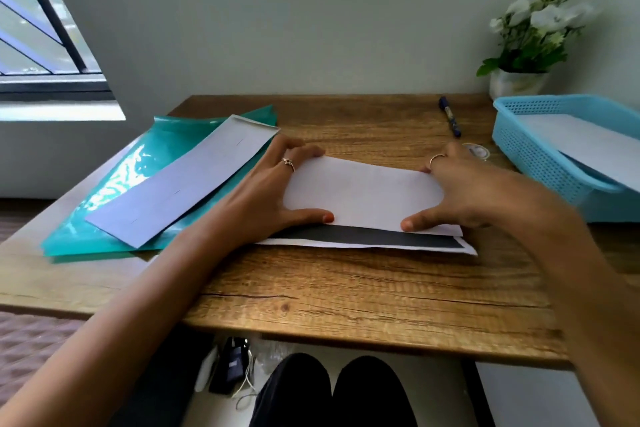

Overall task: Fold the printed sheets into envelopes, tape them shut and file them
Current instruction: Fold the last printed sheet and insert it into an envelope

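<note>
Sheet (363,194) lay flat at the middle of the table (346,288), its upper panel folded down toward the person, leaving a black printed band and a white margin exposed along the near edge.

Head view, procedure: the step in hand appeared to be setting this fold. To do it well, the side edges should be aligned first, then the crease at the far edge pressed from the centre outward while the thumbs pin the free edge; uneven pressure would likely skew the panel against the band.

Head view, hand pose: the left hand (263,191) spanned the left end of the sheet, fingers curled over the far edge, thumb flat on the near edge. The right hand (460,191) mirrored it at the right end. Neither hand closed round anything; both pressed the paper down, palms low, forearms converging from the near corners.

A folded strip (180,180) rested on the green folder (114,184) at left. The blue basket (540,156) at right held paper.
</note>
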The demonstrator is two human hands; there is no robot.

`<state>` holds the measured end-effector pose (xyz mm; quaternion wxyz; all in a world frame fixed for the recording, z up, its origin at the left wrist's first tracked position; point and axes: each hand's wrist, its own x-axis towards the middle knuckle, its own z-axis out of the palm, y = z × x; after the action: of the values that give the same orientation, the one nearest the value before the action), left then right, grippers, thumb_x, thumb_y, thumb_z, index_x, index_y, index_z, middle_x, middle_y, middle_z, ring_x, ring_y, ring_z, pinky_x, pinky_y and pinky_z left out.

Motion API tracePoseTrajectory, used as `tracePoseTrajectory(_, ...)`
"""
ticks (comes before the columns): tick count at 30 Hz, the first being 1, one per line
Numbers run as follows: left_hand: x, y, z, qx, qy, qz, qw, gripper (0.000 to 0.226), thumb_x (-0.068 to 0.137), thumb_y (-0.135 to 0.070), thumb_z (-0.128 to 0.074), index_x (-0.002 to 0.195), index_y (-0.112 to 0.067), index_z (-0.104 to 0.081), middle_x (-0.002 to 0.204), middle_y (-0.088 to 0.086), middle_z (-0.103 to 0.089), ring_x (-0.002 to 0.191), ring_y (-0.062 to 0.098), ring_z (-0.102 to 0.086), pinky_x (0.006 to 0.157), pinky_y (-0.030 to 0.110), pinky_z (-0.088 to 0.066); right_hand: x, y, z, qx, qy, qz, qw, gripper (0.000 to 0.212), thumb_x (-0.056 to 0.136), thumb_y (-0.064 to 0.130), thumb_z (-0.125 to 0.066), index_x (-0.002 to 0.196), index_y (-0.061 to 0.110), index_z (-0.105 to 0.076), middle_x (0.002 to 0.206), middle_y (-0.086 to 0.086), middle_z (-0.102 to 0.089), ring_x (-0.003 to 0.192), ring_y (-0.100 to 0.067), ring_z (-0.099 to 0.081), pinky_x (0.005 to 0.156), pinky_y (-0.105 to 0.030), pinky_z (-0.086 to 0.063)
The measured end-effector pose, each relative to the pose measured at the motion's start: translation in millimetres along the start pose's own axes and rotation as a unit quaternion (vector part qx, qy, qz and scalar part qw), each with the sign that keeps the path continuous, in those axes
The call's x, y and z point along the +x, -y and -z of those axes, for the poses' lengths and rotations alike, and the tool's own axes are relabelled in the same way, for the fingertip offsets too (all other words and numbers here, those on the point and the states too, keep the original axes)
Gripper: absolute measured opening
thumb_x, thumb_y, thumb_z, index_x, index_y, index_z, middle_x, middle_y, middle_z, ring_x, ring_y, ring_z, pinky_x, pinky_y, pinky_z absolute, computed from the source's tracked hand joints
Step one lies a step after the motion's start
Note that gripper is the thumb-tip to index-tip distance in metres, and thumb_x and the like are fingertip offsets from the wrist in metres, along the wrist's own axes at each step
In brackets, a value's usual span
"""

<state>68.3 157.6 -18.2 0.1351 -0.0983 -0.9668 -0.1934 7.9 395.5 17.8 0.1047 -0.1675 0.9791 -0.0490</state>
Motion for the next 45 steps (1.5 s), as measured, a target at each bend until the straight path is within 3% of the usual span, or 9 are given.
tracePoseTrajectory(5,-2,3,0,0.004,-0.039,-0.016,0.999,0.088,0.068,-0.056,-0.070,0.140,-0.029,-0.029,0.137,-0.008,-0.021,0.113,-0.001,-0.023,0.102,0.016,-0.023,0,0,2,0.048,-0.084,0.007,0.995,0.096,0.061,0.048,-0.081,0.140,0.020,-0.034,0.145,0.000,-0.020,0.129,-0.022,-0.036,0.104,-0.038,-0.035)
tracePoseTrajectory(11,-6,1,1,-0.005,-0.146,-0.041,0.988,0.070,0.072,-0.030,-0.079,0.133,-0.022,-0.044,0.127,-0.001,-0.039,0.110,0.007,-0.037,0.099,0.025,-0.033,-7,-1,2,0.114,-0.286,0.095,0.947,0.034,0.074,0.021,-0.077,0.091,0.024,-0.048,0.108,0.008,-0.041,0.095,-0.007,-0.042,0.082,-0.026,-0.040)
tracePoseTrajectory(16,-3,5,3,0.014,-0.156,-0.147,0.977,0.021,0.080,-0.010,-0.071,0.100,-0.016,-0.067,0.102,-0.001,-0.064,0.089,0.011,-0.059,0.077,0.028,-0.051,-11,-14,-7,0.155,-0.236,0.095,0.955,0.029,0.077,0.005,-0.070,0.070,0.027,-0.051,0.101,0.006,-0.061,0.098,-0.012,-0.055,0.080,-0.030,-0.046)
tracePoseTrajectory(20,-4,8,-1,0.014,-0.064,-0.126,0.990,0.027,0.086,-0.010,-0.064,0.110,-0.020,-0.066,0.116,0.000,-0.066,0.103,0.017,-0.062,0.087,0.034,-0.052,-13,-20,-19,0.156,-0.166,0.096,0.969,0.030,0.080,0.001,-0.064,0.072,0.026,-0.050,0.109,0.009,-0.062,0.110,-0.012,-0.054,0.094,-0.037,-0.047)
tracePoseTrajectory(25,-7,8,-3,0.032,0.045,-0.084,0.995,0.049,0.090,-0.051,-0.048,0.133,-0.026,-0.052,0.133,-0.005,-0.056,0.119,0.013,-0.054,0.101,0.030,-0.043,-14,-23,-22,0.116,-0.128,0.109,0.979,0.024,0.082,0.009,-0.063,0.076,0.028,-0.049,0.119,0.009,-0.060,0.112,-0.014,-0.053,0.095,-0.039,-0.047)
tracePoseTrajectory(28,-7,-1,-1,0.037,0.092,-0.061,0.993,0.066,0.082,-0.065,-0.034,0.135,-0.027,-0.048,0.135,-0.009,-0.053,0.119,0.009,-0.053,0.100,0.029,-0.044,-17,-22,-18,0.104,-0.089,0.089,0.987,0.023,0.077,0.050,-0.066,0.080,0.032,-0.052,0.121,0.011,-0.057,0.110,-0.013,-0.053,0.092,-0.035,-0.047)
tracePoseTrajectory(31,-4,-1,-3,-0.008,0.050,-0.039,0.998,0.056,0.090,-0.058,-0.030,0.122,-0.024,-0.060,0.119,-0.004,-0.065,0.102,0.011,-0.061,0.089,0.033,-0.050,-21,-11,-10,0.108,-0.052,0.066,0.991,0.063,0.060,0.083,-0.039,0.095,0.034,-0.057,0.115,0.012,-0.057,0.101,-0.009,-0.053,0.085,-0.032,-0.047)
tracePoseTrajectory(38,13,-9,-9,0.147,0.142,-0.065,0.977,0.053,0.097,-0.049,-0.027,0.147,-0.030,-0.027,0.151,-0.009,-0.025,0.135,0.014,-0.026,0.113,0.042,-0.025,-5,26,-25,-0.101,-0.054,0.074,0.991,0.053,0.092,0.062,-0.025,0.143,0.051,-0.018,0.154,-0.005,-0.019,0.137,-0.028,-0.028,0.102,-0.044,-0.037)
tracePoseTrajectory(45,19,1,-3,0.135,0.238,0.006,0.962,0.069,0.091,-0.064,-0.018,0.149,-0.032,0.001,0.157,-0.013,0.003,0.144,0.007,-0.001,0.117,0.043,-0.003,-13,22,-34,-0.061,-0.095,0.027,0.993,0.073,0.091,0.063,-0.026,0.145,0.014,-0.029,0.152,0.002,-0.022,0.132,-0.020,-0.035,0.103,-0.037,-0.038)
